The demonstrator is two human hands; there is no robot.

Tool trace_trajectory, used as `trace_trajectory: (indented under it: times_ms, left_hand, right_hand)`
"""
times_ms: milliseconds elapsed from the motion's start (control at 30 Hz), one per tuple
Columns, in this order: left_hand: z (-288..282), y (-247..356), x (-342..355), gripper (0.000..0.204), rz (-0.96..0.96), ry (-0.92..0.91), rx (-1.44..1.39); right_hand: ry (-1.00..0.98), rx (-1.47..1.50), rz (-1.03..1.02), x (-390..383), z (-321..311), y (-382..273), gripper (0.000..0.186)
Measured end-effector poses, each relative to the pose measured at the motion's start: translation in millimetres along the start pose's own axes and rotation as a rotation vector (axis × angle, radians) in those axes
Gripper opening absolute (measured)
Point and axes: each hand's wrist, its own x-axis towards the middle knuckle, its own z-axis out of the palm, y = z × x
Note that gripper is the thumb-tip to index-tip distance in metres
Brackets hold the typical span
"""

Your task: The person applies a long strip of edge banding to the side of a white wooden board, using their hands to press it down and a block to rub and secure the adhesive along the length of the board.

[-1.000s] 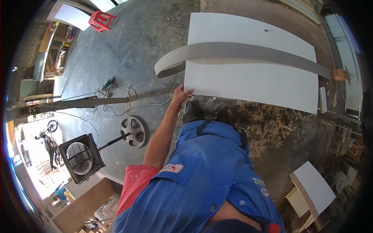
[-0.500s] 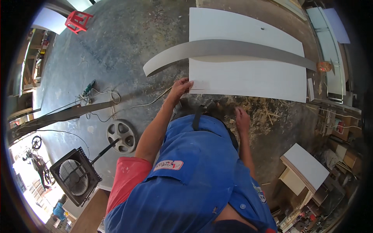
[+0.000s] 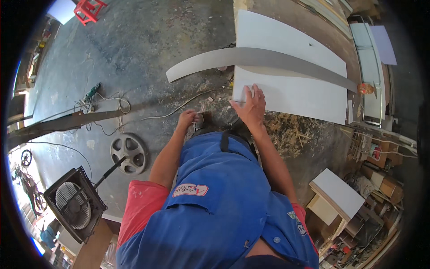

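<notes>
A white board (image 3: 291, 96) lies flat in front of me. My right hand (image 3: 253, 107) rests on its near left corner, fingers spread. My left hand (image 3: 187, 120) is off the board, to its left, with the fingers curled together; whether anything small sits in them I cannot make out. A long, curved grey strip (image 3: 251, 57) arches across the board. Its left end sticks out past the board's left edge, and its right end reaches a round orange object (image 3: 365, 88).
Sawdust and wood scraps (image 3: 291, 134) cover the floor at right. A floor fan (image 3: 74, 204) with a round base (image 3: 129, 153) stands at left, near a green power tool (image 3: 92, 91) and cables. A red stool (image 3: 89, 11) is far left; a white-topped stand (image 3: 338, 193) is near right.
My left hand has left the board's corner and drawn back to the left. My right hand has come up from beside my body onto that corner.
</notes>
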Motion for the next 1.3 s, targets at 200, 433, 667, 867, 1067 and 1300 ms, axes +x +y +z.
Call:
trace_trajectory:
  times_ms: [200, 433, 667, 867, 1067, 1300]
  left_hand:
    - [-127, -141, 2, 0.021, 0.062, 0.351, -0.204]
    - [-163, -190, -32, 0.021, -0.163, 0.533, -0.048]
    - [-118, -184, 4, 0.027, -0.054, 0.408, -0.176]
    - [-77, -113, 20, 0.032, 0.068, 0.28, 0.018]
    - [-65, -99, 22, 0.028, 0.065, 0.331, 0.204]
    - [-81, -152, 10, 0.024, 0.079, 0.341, 0.518]
  right_hand:
    - [-0.092, -0.065, 0.041, 9, 3, -16, 0.067]
    - [-0.171, 0.066, 0.063, 16, 2, 23, 0.043]
    - [-0.063, 0.085, -0.168, -1, -2, 38, 0.044]
    - [-0.14, -0.038, -0.038, -12, 6, 0, 0.069]
    - [-0.179, -0.211, 0.208, 12, 16, -26, 0.069]
    - [-0.13, 0.178, 0.454, 38, -14, 24, 0.042]
